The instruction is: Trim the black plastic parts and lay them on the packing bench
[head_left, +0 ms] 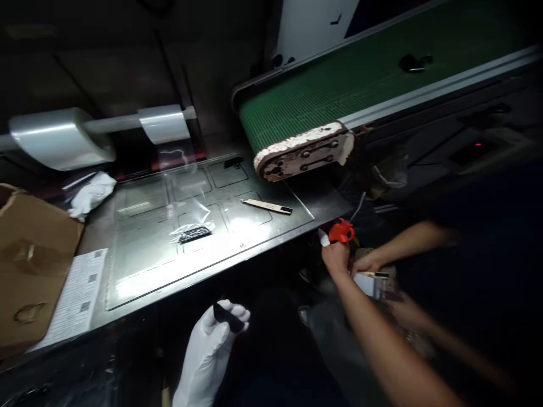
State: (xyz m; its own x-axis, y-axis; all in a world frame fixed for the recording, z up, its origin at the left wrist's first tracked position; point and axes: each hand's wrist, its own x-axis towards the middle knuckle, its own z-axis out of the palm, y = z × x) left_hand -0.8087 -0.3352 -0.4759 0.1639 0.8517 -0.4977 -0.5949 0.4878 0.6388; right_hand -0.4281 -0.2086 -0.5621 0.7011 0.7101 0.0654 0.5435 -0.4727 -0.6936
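"What's in your hand?"

"My left hand (207, 353), in a white glove, is closed on a small black strip (229, 317). My fingers (237, 312) pinch it narrowly and cover part of it, so I can't make out what it is."

"And your right?"

"I can't tell. Bare arms reach in at 3 o'clock from my glove, and in this dimness I can't say if any is mine. One hand (336, 257) has a red tool (341, 232) on a finger, and another holds a white card (367, 284), half hidden and blurred."

"What's nearby?"

"On the steel counter (326, 204), a snap-off knife (267, 206) lies at 1 o'clock and a plastic bag (193, 230) with a black label at 12. Further off at 1 o'clock, the top edge cuts off a green conveyor belt (360, 73). A cardboard box (29, 254) at 10 o'clock runs off the left edge."
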